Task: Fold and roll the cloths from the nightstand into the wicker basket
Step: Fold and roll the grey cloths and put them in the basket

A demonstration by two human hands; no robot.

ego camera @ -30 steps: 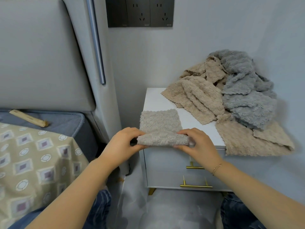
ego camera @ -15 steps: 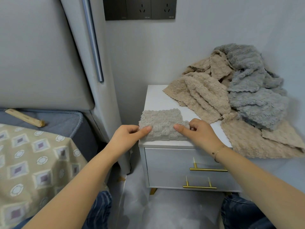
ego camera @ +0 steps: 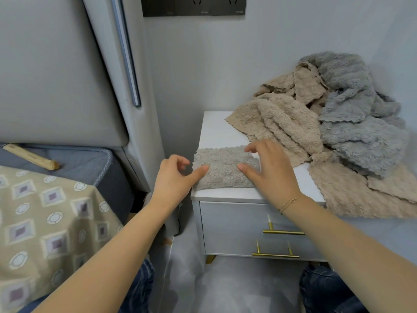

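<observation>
A folded, fluffy grey-beige cloth point(ego camera: 222, 168) lies flat at the front left corner of the white nightstand point(ego camera: 216, 129). The left hand point(ego camera: 172, 179) reaches in from the left, its thumb tip touching the cloth's left edge, fingers loosely curled and holding nothing. The right hand point(ego camera: 270, 170) arches over the cloth's right end, fingers spread, thumb on the pile. Behind sits a heap of tan cloths point(ego camera: 279, 123) and grey cloths point(ego camera: 361, 123).
</observation>
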